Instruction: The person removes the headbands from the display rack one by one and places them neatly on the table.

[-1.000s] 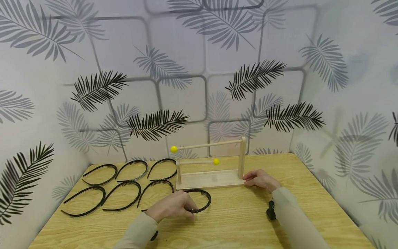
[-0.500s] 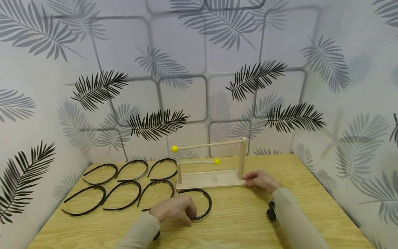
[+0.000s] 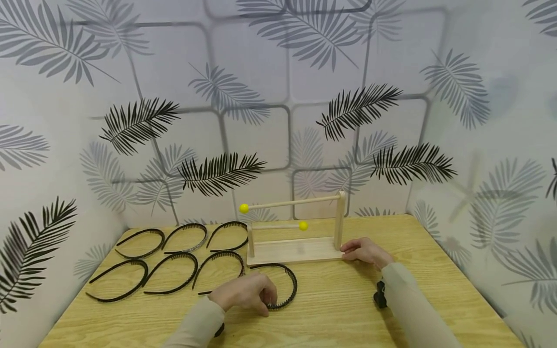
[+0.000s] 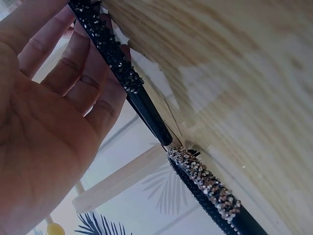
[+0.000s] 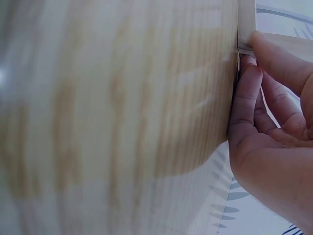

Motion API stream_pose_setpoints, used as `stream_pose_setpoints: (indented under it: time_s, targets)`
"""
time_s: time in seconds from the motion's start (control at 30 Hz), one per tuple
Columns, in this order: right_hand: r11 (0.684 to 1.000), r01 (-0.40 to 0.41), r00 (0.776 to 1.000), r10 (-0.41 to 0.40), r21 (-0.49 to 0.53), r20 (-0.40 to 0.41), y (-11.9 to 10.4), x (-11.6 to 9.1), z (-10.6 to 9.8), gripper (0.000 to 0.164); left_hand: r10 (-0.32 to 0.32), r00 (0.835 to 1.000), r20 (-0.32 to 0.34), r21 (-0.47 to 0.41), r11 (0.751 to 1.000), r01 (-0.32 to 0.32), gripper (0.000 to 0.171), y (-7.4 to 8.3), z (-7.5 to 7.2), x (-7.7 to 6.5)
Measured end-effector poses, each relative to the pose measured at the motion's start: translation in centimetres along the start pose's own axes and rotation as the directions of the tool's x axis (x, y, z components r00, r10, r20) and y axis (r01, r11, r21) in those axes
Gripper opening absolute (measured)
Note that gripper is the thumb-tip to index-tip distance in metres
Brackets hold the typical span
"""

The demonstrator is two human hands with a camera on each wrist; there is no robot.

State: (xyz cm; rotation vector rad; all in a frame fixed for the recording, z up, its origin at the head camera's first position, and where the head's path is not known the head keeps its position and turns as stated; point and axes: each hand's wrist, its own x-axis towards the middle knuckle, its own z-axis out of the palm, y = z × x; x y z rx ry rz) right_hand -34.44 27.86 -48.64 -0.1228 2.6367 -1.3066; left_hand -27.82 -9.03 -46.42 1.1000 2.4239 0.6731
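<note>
My left hand [image 3: 244, 292] pinches the near end of a black headband [image 3: 295, 285] that lies on the table in front of the wooden rack. In the left wrist view, dark stones cover part of this headband [image 4: 111, 54], and the fingers are curled behind it. The wooden rack [image 3: 296, 250] has two posts and two horizontal rods, each tipped with a yellow ball; nothing hangs on the rods. With its thumb and fingertips, my right hand [image 3: 366, 252] grips the right end of the rack's base. In the right wrist view the thumb lies against the base's edge.
Left of the rack lie several black headbands in two rows, such as a far one [image 3: 184, 225] and a near one [image 3: 145, 275]. One headband [image 4: 205, 185] with pale stones shows close to the held one. A patterned wall [image 3: 261, 145] stands behind the table [image 3: 330, 309].
My left hand has moved slightly toward me, and the near end of the headband has come with it, widening its curve. The right hand and the rack have stayed in place.
</note>
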Motion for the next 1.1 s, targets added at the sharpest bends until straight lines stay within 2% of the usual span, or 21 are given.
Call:
stream_pose_setpoints:
  time_s: [0.17, 0.3, 0.4, 0.57, 0.67, 0.83, 1.0, 1.1]
  targets:
    - [1.0, 0.003, 1.0, -0.003, 0.004, 0.006, -0.1, 0.0, 0.3, 0.026, 0.015, 1.0, 0.0, -0.011, 1.0, -0.015, 0.018, -0.3, 0.0, -0.2]
    - [1.0, -0.01, 1.0, 0.01, 0.026, -0.001, -0.2, 0.0, 0.2, 0.026, 0.028, 1.0, -0.004, -0.049, 0.998, -0.028, 0.023, -0.4, -0.1, -0.2]
    - [0.999, -0.007, 1.0, 0.007, 0.044, -0.011, -0.2, -0.2, 0.2, 0.026, 0.013, 1.0, -0.023, -0.096, 0.995, -0.015, 0.027, -0.5, -0.3, -0.3]
    - [0.998, 0.01, 1.0, -0.009, 0.058, -0.009, -0.1, -0.5, 0.5, 0.026, -0.028, 0.998, -0.063, -0.136, 0.991, 0.019, 0.032, -0.5, -0.7, -0.8]
    - [0.998, 0.011, 1.0, -0.01, 0.06, -0.021, -0.2, -1.0, 0.7, 0.027, -0.041, 0.99, -0.132, -0.146, 0.989, 0.022, 0.035, -0.5, -0.9, -1.0]
    - [0.998, 0.029, 0.997, -0.025, 0.047, -0.078, -0.8, -2.2, 1.2, 0.031, -0.092, 0.947, -0.309, -0.128, 0.99, 0.054, 0.044, -0.9, -1.2, -1.5]
    - [0.996, 0.026, 0.984, -0.041, -0.091, -0.175, -1.8, -3.5, 1.9, 0.032, -0.12, 0.907, -0.403, -0.118, 0.99, 0.079, 0.053, -0.8, -1.6, -2.4]
    - [0.986, 0.056, 0.976, -0.087, -0.16, -0.197, -2.7, -4.3, 2.4, 0.023, -0.173, 0.87, -0.462, -0.111, 0.984, 0.137, 0.06, -0.4, -1.8, -3.0]
